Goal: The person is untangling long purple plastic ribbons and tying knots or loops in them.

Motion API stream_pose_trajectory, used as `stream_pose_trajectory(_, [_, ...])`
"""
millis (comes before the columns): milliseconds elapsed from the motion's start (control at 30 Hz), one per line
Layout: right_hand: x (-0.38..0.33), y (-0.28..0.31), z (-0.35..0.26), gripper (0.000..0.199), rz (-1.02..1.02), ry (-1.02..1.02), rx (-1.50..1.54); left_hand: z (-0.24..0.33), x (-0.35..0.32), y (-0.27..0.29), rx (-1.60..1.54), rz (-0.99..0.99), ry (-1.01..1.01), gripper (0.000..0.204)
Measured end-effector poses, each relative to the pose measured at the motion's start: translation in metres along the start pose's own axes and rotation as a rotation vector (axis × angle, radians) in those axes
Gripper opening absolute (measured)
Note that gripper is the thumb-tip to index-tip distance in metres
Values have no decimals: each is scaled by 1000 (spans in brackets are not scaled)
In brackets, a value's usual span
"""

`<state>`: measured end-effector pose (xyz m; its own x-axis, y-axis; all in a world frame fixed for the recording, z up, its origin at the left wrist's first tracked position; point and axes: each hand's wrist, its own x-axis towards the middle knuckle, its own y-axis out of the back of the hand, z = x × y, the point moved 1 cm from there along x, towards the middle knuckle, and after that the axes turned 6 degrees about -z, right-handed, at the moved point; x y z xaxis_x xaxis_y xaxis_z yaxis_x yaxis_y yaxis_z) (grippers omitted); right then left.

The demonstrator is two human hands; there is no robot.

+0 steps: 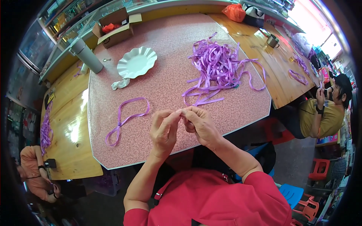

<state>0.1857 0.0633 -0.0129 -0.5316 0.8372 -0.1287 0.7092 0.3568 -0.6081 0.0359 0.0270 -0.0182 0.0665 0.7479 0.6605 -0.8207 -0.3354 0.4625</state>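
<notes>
Head view, with the hands taken as the dial centre: the left hand (164,131) and the right hand (202,125) met fingertip to fingertip over the near edge of the pink bench (169,84). On each, thumb and forefinger were closed in a near pinch, the other fingers curled; whether a ribbon end lay between the tips could not be told. The heaped purple ribbon (215,62) lay at one o'clock, with loose strands trailing from it toward the hands. A separate looped ribbon (119,123), gathered at its crossing, lay flat at nine o'clock, well apart from the heap. The scalloped white plate (137,62) stood at eleven o'clock. The step in hand appeared to be fine fingertip work on ribbon. In judgement, good execution called for pinching close to the point being worked, keeping the ribbon flat and untwisted, and applying even, light tension from both sides. Slack strands at one to two o'clock needed to be kept clear of the fingers, lest they snag or tangle.
</notes>
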Motion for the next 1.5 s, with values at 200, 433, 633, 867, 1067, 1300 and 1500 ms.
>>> stream_pose_trajectory(200, [-1, 0, -1, 18, -6, 53, -158, -7, 0, 1, -181, 20, 55, 28])
stream_pose_trajectory(433, [-3, 3, -3, 19, -16, 42, -224, -10, -3, 5, -230, -48, 93, 27])
stream_pose_trajectory(633, [-2, 7, -12, 20, -39, 103, -512, -14, -8, 10, -807, -221, 524, 14])
stream_pose_trajectory(867, [-10, 7, -19, 19, -123, 169, -685, -11, -7, 12, -869, -249, 542, 13])
stream_pose_trajectory(1067, [-16, -3, -28, 14, -51, 388, -1045, -16, -11, 8, -828, -251, 534, 12])
stream_pose_trajectory(1300, [-21, -5, -30, 10, -42, 404, -1114, -18, -13, 6, -766, -286, 544, 10])
stream_pose_trajectory(1500, [-17, 6, -31, 12, -146, 690, -1202, -18, -15, 2, -736, -343, 494, 12])
